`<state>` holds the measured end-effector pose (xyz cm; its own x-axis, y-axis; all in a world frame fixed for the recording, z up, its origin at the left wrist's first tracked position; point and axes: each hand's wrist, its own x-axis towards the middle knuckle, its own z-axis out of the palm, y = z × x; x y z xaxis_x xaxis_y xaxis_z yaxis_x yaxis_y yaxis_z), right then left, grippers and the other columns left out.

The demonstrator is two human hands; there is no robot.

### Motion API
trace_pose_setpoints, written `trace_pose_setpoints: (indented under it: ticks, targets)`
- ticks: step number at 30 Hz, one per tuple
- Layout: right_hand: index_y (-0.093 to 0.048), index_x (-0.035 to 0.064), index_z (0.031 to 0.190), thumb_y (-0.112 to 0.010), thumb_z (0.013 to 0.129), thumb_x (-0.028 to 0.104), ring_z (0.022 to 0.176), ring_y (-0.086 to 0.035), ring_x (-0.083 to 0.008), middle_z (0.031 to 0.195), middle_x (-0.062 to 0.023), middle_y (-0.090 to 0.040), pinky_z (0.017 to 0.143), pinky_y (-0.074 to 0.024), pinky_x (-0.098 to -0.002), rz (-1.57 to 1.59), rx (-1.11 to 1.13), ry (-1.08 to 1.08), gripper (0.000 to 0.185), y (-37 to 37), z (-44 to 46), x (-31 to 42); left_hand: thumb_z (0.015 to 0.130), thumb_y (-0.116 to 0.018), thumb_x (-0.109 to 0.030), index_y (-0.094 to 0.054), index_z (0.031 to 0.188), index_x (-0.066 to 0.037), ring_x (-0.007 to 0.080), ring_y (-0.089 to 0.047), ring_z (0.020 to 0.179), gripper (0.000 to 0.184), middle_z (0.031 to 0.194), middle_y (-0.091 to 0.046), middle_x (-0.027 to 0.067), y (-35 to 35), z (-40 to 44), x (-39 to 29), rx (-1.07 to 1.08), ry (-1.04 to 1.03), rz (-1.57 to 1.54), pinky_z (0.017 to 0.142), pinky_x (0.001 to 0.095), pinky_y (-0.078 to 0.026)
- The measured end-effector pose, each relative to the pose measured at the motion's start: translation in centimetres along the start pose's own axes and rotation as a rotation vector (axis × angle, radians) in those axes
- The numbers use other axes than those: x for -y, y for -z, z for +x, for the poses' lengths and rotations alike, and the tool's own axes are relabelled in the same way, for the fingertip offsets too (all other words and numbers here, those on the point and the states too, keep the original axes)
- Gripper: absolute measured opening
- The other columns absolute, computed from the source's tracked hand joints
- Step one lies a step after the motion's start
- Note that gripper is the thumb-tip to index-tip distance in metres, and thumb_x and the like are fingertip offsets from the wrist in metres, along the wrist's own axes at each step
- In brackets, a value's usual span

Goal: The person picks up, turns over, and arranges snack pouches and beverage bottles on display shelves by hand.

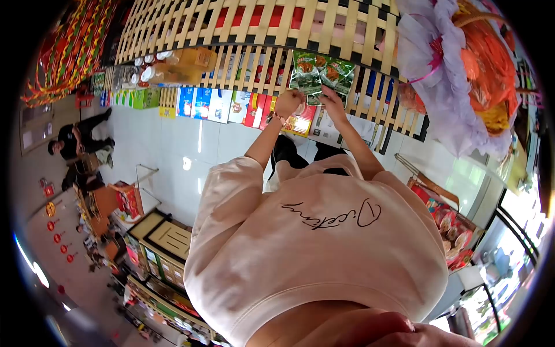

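Note:
Two green food packets with pictures of food on them, the left packet (pixel 305 72) and the right packet (pixel 338 74), lie side by side on the slatted wooden shelf. My left hand (pixel 288 104) is closed beside the lower edge of the left packet. Its fingers curl inward, and what they grip is hidden. A bracelet and a dark watch band circle that wrist. My right hand (pixel 331 104) is closed at the lower edge of the packets, its fingertips over green packaging. Between the hands shows another strip of green packaging (pixel 313 99).
Red and yellow boxes (pixel 299 124) and blue-white boxes (pixel 193 103) sit on the lower tier. Bottles of amber liquid (pixel 179 68) stand left. Wrapped baskets (pixel 488 63) are at right. A person (pixel 84 139) sits far left. A slatted upper shelf (pixel 260 26) overhangs.

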<state>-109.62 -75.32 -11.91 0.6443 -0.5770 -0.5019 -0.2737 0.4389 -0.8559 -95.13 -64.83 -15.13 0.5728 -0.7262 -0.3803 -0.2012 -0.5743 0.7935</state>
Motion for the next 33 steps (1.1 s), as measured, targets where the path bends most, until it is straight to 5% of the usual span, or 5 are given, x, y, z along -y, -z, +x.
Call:
trace_pose_setpoints:
  ticks: [3,8,14,21,33]
  targets:
    - [-0.039,0.0123,0.121,-0.054,0.08,0.021,0.089,-0.053,-0.0165,0.101,-0.0053,-0.052,0.075,-0.0407,-0.0306,0.272,0.012,-0.163,0.044,-0.3,-2.0,2.2,0.081,-0.05,-0.023,-0.055,0.08,-0.003,0.035,-0.056,0.065,0.021,0.066,-0.057,0.0173,0.6,-3.6,-1.7,-0.167,-0.05,0.191,0.058,0.0383,-0.044]
    - [-0.045,0.0136,0.108,-0.054,0.081,0.029,0.08,-0.052,-0.0131,0.087,-0.0001,-0.054,0.067,-0.0414,-0.0265,0.448,0.395,-0.535,0.033,-1.0,-2.3,0.4,0.087,-0.046,-0.019,-0.052,0.082,-0.002,0.012,-0.045,0.055,0.019,0.062,-0.048,0.0075,0.5,-11.4,-1.1,-0.19,0.001,-0.204,0.052,0.0267,-0.037]
    - [-0.054,0.0134,0.1,-0.052,0.082,0.038,0.069,-0.053,-0.007,0.084,0.0019,-0.059,0.06,-0.0401,-0.022,-0.05,0.783,-0.658,0.031,-7.5,-6.5,0.5,0.088,-0.045,-0.019,-0.05,0.079,-0.003,0.0076,-0.041,0.055,0.019,0.059,-0.042,-0.0002,2.4,-22.0,0.8,-0.162,0.044,-0.529,0.05,0.0226,-0.034]
    - [-0.052,0.0066,0.107,-0.053,0.082,0.033,0.086,-0.053,-0.0098,0.095,-0.0016,-0.057,0.075,-0.0418,-0.0244,-0.491,1.122,-0.309,0.036,-20.5,-10.8,0.9,0.087,-0.046,-0.028,-0.052,0.081,-0.008,0.0016,-0.036,0.052,0.022,0.061,-0.046,-0.004,7.9,-31.7,3.8,-0.33,0.247,-1.096,0.046,0.0166,-0.027]
    - [-0.057,0.0013,0.096,-0.049,0.085,0.035,0.076,-0.053,-0.0089,0.085,-0.0028,-0.058,0.069,-0.0432,-0.0242,-0.589,1.441,-0.134,0.036,-42.0,-20.7,-1.5,0.086,-0.051,-0.024,-0.057,0.081,-0.004,0.002,-0.042,0.059,0.021,0.068,-0.053,-0.0058,20.8,-42.7,11.8,-0.882,0.081,-0.956,0.051,0.0193,-0.033]
